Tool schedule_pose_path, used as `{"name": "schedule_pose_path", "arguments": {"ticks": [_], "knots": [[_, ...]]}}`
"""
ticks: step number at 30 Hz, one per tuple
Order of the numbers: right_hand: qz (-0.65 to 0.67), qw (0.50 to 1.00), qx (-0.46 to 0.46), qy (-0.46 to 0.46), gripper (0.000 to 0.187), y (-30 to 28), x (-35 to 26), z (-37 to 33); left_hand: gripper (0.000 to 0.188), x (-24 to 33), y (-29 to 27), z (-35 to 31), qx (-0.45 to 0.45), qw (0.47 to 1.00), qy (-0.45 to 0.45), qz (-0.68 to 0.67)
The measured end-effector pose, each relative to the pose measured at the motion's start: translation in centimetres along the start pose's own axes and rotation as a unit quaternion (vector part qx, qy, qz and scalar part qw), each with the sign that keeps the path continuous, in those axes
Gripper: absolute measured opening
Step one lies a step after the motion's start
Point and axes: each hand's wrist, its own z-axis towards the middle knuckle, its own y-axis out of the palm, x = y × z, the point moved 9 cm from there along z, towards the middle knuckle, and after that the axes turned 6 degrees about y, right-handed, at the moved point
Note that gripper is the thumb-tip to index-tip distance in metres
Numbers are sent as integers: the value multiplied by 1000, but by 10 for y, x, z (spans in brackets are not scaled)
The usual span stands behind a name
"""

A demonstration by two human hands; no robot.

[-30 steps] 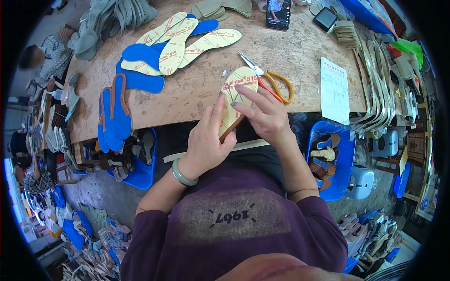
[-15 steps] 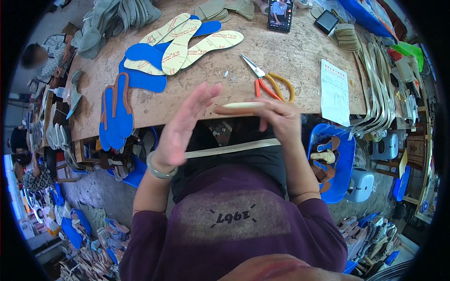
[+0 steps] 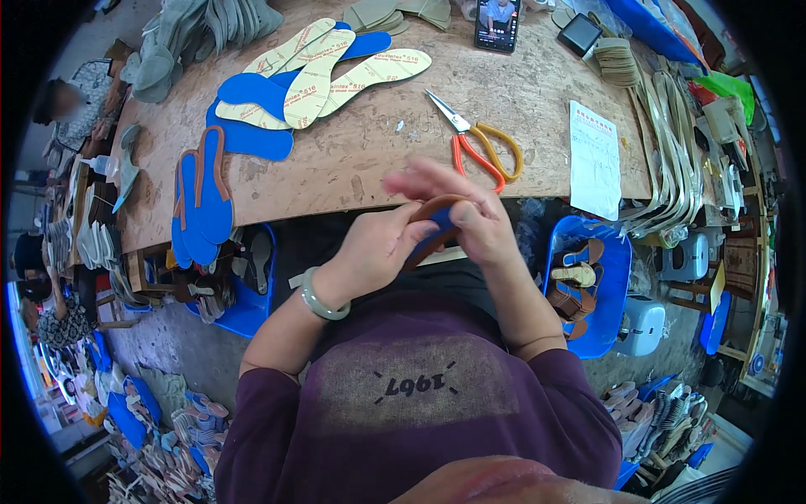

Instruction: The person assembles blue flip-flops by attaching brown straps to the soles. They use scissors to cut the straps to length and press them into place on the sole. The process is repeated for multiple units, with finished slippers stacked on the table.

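Head: blue insole [image 3: 439,221] (brown-rimmed), partly hidden.

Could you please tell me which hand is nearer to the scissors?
Right: the right hand is just below the scissors in view; the left hand is farther off, below and left.

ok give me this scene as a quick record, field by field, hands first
left hand: thumb on the blue face of the held insole
right hand: thumb at its upper rim, fingers stretched out beyond; grip unclear
held piece: blue face, brown edging
tool: scissors with orange and yellow handles, lying on the table
table, left: brown-edged blue insoles overhanging the near edge
table, far left: cream and blue pieces, overlapping
table, right: paper sheet
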Motion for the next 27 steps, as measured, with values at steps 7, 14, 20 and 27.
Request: {"name": "schedule_pose_path", "arguments": {"ticks": [7,14,20,27], "knots": [[-23,997,78,12,38,-12,-2,-3,47,-7,-1,-7,-8,992,-72,103],[129,965,210,-86,54,-32,-25,-1,81,18,2,-22,139,920,124,345],[227,953,129,-156,55,-43,-10,2,81,11,14,-26,139,931,113,318],[147,959,219,-102,53,-12,-10,1,79,10,-34,-43,163,904,81,387]]}}
